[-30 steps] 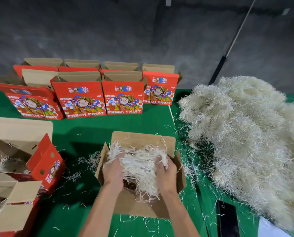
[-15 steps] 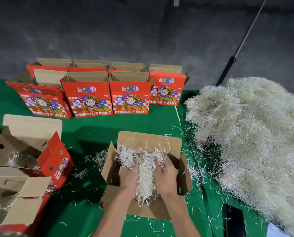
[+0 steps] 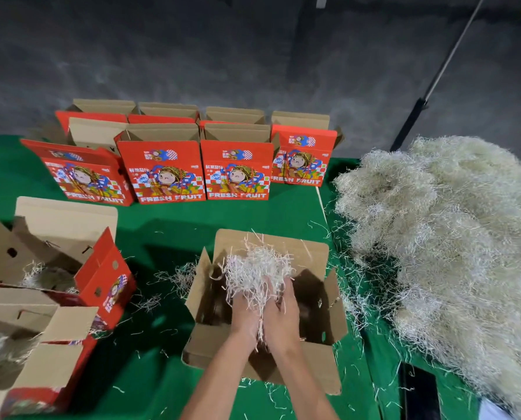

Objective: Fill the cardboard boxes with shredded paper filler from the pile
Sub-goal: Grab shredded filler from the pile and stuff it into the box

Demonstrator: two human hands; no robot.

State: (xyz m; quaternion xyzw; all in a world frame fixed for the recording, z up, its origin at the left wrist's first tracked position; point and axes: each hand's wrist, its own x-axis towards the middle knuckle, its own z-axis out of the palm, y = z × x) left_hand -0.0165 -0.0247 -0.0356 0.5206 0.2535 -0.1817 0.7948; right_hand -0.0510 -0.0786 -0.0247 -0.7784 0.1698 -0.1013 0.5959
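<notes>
Seen from the head camera, the left hand and right hand pressed together around a wad of filler, both clenched on it, holding it over the open box on the green bench, apparently to drop it inside. The pile lay just right of the box. Red boxes stood open in rows behind, flaps up, seemingly awaiting filling.
</notes>
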